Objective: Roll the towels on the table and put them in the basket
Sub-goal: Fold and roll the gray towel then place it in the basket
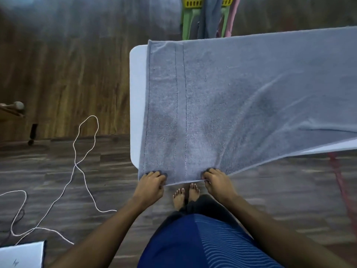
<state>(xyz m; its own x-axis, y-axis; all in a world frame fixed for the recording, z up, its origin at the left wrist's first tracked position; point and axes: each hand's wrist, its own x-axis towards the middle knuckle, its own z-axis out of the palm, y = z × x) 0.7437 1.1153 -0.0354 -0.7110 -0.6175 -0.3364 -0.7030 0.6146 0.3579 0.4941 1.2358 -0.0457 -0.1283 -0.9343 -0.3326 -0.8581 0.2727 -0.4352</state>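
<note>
A large grey-blue towel (241, 97) lies spread flat over a white table (137, 97), running off to the right. Its near edge hangs over the table's front. My left hand (151, 185) pinches that edge near the left corner. My right hand (217, 182) pinches the same edge a little to the right, fingers curled on the cloth. A yellow basket (193, 1) shows at the top, partly cut off by the frame, with grey and pink cloths (209, 18) hanging from it.
The basket rests on a green plastic stand (186, 22) behind the table. A white cable (85, 151) loops over the wooden floor at the left. A laptop (21, 255) sits at the bottom left. Something red (340, 188) hangs under the table at right.
</note>
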